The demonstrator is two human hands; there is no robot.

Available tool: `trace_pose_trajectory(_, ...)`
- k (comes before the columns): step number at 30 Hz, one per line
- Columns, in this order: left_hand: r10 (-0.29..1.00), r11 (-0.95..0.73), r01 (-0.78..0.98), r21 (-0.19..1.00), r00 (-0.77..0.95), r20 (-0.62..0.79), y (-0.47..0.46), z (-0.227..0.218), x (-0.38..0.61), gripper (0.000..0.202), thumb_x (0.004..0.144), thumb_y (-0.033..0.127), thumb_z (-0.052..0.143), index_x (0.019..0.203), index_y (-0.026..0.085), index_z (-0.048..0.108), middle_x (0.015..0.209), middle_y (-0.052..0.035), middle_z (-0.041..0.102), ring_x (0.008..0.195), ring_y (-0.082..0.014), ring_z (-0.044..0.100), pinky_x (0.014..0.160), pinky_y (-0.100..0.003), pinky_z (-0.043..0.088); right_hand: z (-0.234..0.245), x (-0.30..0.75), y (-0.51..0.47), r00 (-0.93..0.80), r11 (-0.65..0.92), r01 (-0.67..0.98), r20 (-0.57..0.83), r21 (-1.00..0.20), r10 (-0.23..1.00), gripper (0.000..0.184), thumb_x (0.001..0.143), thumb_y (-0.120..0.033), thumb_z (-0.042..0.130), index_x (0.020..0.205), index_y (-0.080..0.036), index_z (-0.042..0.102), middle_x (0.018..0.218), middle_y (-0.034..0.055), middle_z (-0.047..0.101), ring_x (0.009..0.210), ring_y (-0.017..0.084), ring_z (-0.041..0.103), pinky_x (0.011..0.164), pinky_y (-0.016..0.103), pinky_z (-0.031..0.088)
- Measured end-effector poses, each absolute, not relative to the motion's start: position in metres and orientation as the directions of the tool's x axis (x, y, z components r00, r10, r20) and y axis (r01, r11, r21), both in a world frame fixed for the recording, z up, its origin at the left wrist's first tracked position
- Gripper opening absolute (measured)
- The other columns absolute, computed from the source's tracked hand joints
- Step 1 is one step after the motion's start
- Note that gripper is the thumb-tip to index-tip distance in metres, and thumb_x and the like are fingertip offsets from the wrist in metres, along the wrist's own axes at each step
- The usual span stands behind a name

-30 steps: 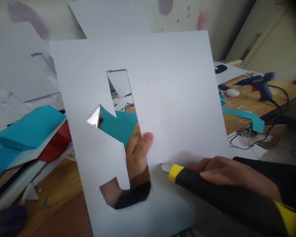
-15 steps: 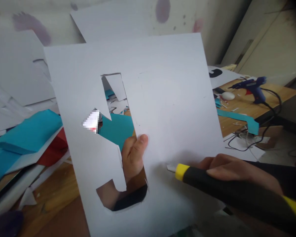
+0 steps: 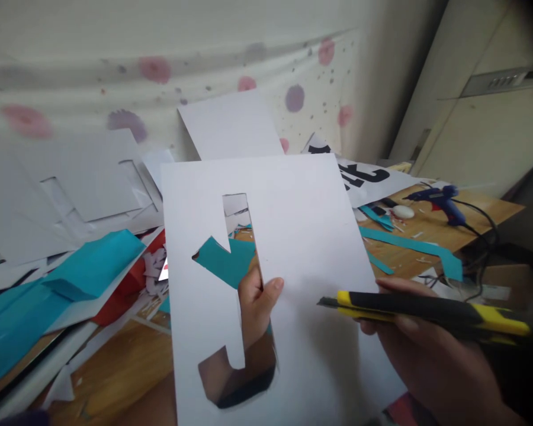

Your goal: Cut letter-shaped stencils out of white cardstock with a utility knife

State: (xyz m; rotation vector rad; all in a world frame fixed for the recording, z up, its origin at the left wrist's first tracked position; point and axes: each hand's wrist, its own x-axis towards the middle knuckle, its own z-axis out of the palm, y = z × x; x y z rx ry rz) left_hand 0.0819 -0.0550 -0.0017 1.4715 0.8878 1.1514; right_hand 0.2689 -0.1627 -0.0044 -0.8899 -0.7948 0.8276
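Note:
Upright in front of me is a white board (image 3: 302, 236) with a J-like shape and a side branch cut out of it. My left hand (image 3: 258, 305) reaches from behind through the cutout, its thumb on the front face and the board's edge gripped. My right hand (image 3: 430, 349) is closed round a black and yellow utility knife (image 3: 426, 307). The blade points left, just in front of the board's right half; whether it touches is unclear. Through the opening a teal sheet (image 3: 231, 260) shows behind the board.
A blue glue gun (image 3: 439, 201) with a black cord lies on the wooden table (image 3: 493, 216) at right, near teal strips (image 3: 408, 242). Printed paper with black letters (image 3: 359, 174) lies behind. At left are folded teal paper (image 3: 89, 266), red material (image 3: 124, 290) and white cut boards (image 3: 84, 183).
The board and my left hand now appear lower and farther away, as more of the wall shows. The knife has turned in my right hand, more level now, its blade seen edge-on.

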Motion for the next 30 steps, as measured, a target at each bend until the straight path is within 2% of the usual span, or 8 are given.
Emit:
trace_pose_trajectory(4,0.94,-0.183,-0.075,0.98,0.279,0.197,-0.052,-0.004,0.081,0.027,0.081,0.04,0.064,0.099,0.02,0.066,0.093,-0.0059,0.072,0.076,-0.0221,0.062,0.061,-0.029,0.045,0.005,0.268,-0.153,0.477,0.371,-0.428,0.142,-0.824,0.867,0.023,0.061,-0.03,0.084,0.083,-0.025,0.078,0.067,0.0033,0.072,0.056,0.016,0.068,0.053,0.022,0.057)
trace_pose_trajectory(8,0.951,-0.052,-0.195,0.979,0.289,0.109,-0.053,-0.004,0.082,0.03,0.073,0.037,0.071,0.094,0.016,0.066,0.083,-0.0048,0.071,0.063,-0.0178,0.06,0.057,-0.028,0.045,-0.002,0.275,-0.142,0.551,0.342,-0.537,-0.015,-0.771,0.834,0.025,0.051,-0.03,0.086,0.072,-0.021,0.078,0.066,0.0033,0.072,0.052,0.016,0.065,0.047,0.023,0.055)
trace_pose_trajectory(11,0.951,0.054,-0.248,0.967,0.309,0.026,-0.055,-0.002,0.082,0.033,0.067,0.032,0.074,0.096,0.017,0.066,0.086,-0.0042,0.071,0.062,-0.0173,0.06,0.058,-0.028,0.046,-0.011,0.276,-0.138,0.542,0.311,-0.592,-0.082,-0.743,0.836,0.025,0.05,-0.03,0.085,0.072,-0.02,0.077,0.061,0.002,0.071,0.049,0.014,0.062,0.048,0.023,0.055)
trace_pose_trajectory(15,0.912,0.155,-0.215,0.964,0.407,-0.055,-0.055,0.002,0.082,0.04,0.062,0.03,0.075,0.098,0.016,0.067,0.082,-0.0054,0.071,0.073,-0.0239,0.064,0.062,-0.031,0.048,-0.019,0.274,-0.14,0.507,0.307,-0.599,-0.053,-0.739,0.861,0.031,0.059,-0.034,0.082,0.088,-0.022,0.076,0.065,0.0031,0.073,0.053,0.015,0.065,0.052,0.023,0.054)
trace_pose_trajectory(20,0.902,0.12,-0.104,0.987,0.426,-0.065,-0.048,-0.004,0.08,0.042,0.064,0.035,0.073,0.102,0.017,0.066,0.084,-0.0052,0.072,0.083,-0.0286,0.065,0.065,-0.033,0.049,-0.021,0.27,-0.139,0.501,0.318,-0.616,-0.047,-0.72,0.864,0.036,0.068,-0.039,0.077,0.101,-0.024,0.073,0.078,0.0067,0.075,0.06,0.017,0.067,0.057,0.026,0.054)
trace_pose_trajectory(24,0.896,0.088,-0.077,0.993,0.441,-0.045,-0.041,-0.011,0.076,0.035,0.06,0.036,0.072,0.092,0.02,0.068,0.078,-0.0022,0.071,0.076,-0.0272,0.063,0.064,-0.034,0.049,-0.018,0.27,-0.138,0.521,0.331,-0.628,-0.064,-0.705,0.851,0.038,0.066,-0.04,0.079,0.1,-0.023,0.073,0.078,0.0062,0.075,0.062,0.017,0.067,0.057,0.025,0.054)
trace_pose_trajectory(30,0.859,0.131,-0.12,0.984,0.509,-0.052,-0.032,-0.009,0.07,0.038,0.054,0.028,0.073,0.091,0.022,0.07,0.075,0.0001,0.071,0.073,-0.0252,0.063,0.064,-0.032,0.048,-0.008,0.271,-0.136,0.535,0.348,-0.619,-0.054,-0.704,0.843,0.035,0.065,-0.041,0.079,0.096,-0.025,0.073,0.073,0.0047,0.074,0.059,0.015,0.066,0.059,0.025,0.055)
